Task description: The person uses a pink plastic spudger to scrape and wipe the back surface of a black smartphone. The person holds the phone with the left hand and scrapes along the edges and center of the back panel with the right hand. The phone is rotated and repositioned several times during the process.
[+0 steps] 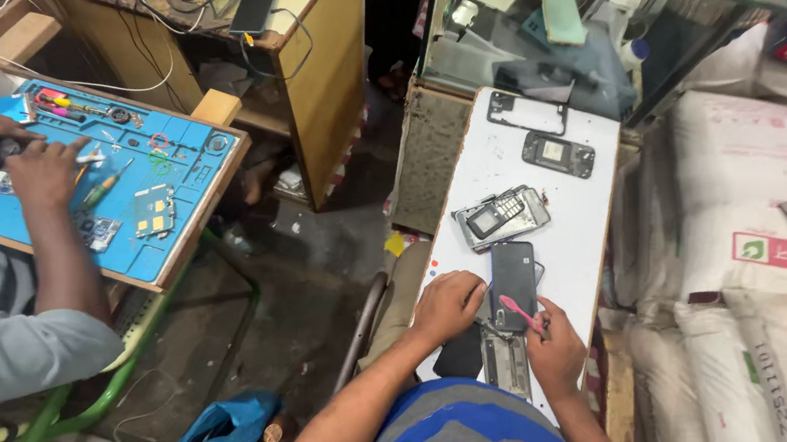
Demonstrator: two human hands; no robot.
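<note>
— Holding the dark phone flat on the white board, the left hand presses it, fingers spread.

— Right hand pinches a pink pry tool at the phone's edge; a slip could crack it.

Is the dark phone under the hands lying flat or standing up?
Lying flat: the dark phone rests on the white board, left hand steadying it, right hand holding a pink tool.
</note>
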